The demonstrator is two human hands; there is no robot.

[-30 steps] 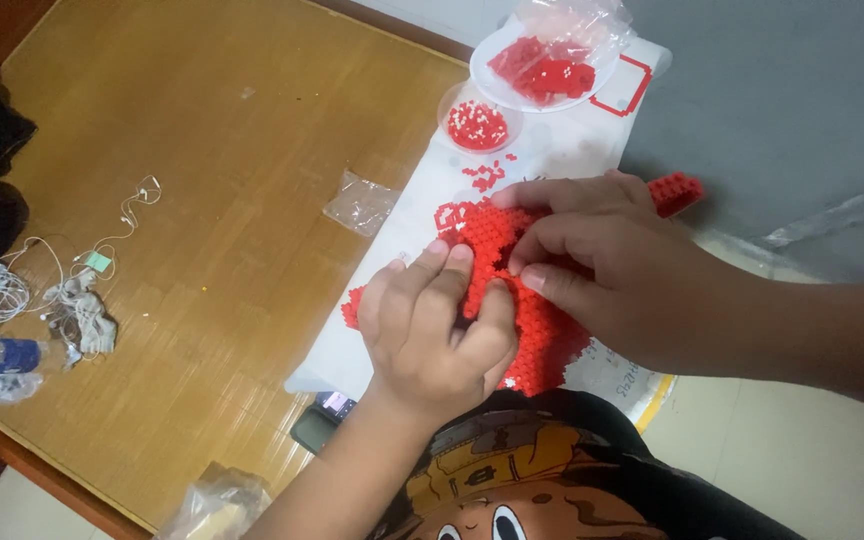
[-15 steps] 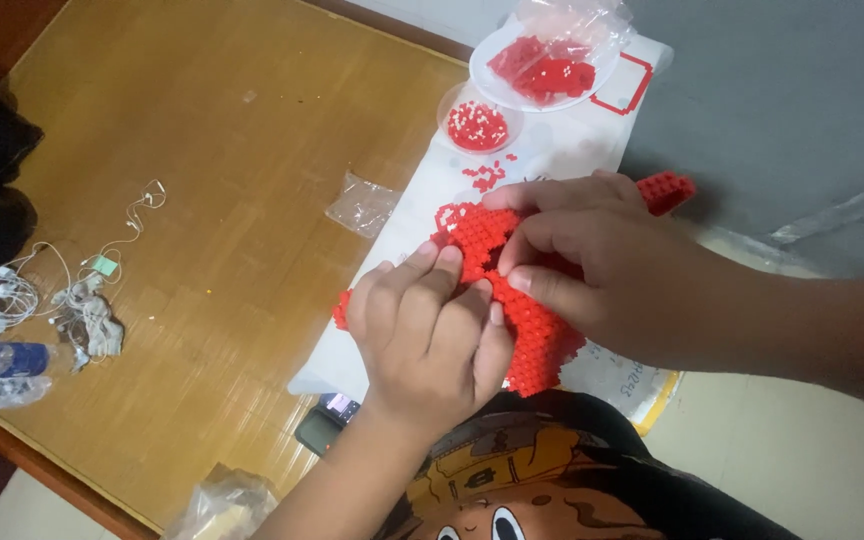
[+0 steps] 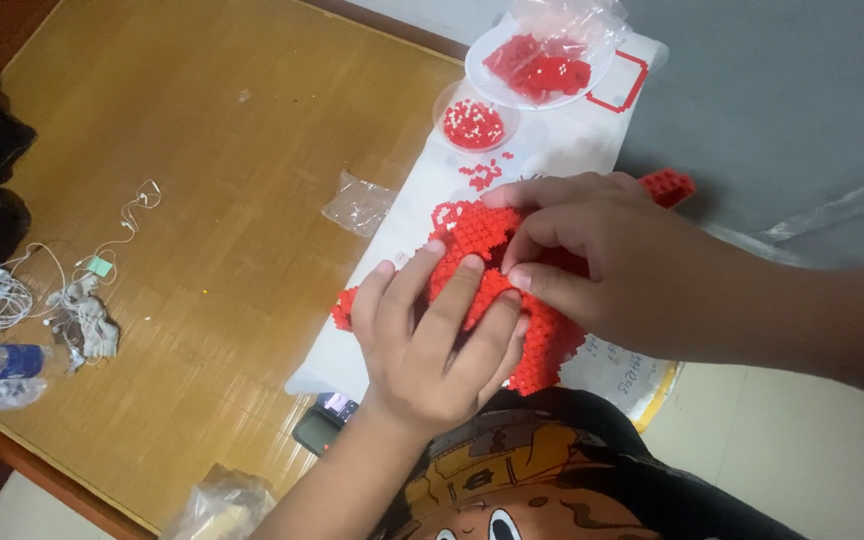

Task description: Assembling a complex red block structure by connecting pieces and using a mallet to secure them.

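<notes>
Brick model (image 3: 542,345) lengthwise between both hands

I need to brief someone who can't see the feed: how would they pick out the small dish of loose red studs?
Start at the white paper sheet along the wooden table's right edge. At its far end sits a large clear plate of red bricks; just nearer the hands is the small round clear dish. Unlike the plate's chunky pieces, it is smaller and holds tiny red and white bits.

You have open table (image 3: 222,170) to the left of the red brick build (image 3: 542,350), past one crumpled clear bag (image 3: 357,203), while two dishes of red pieces (image 3: 474,122) crowd the far side.
</notes>
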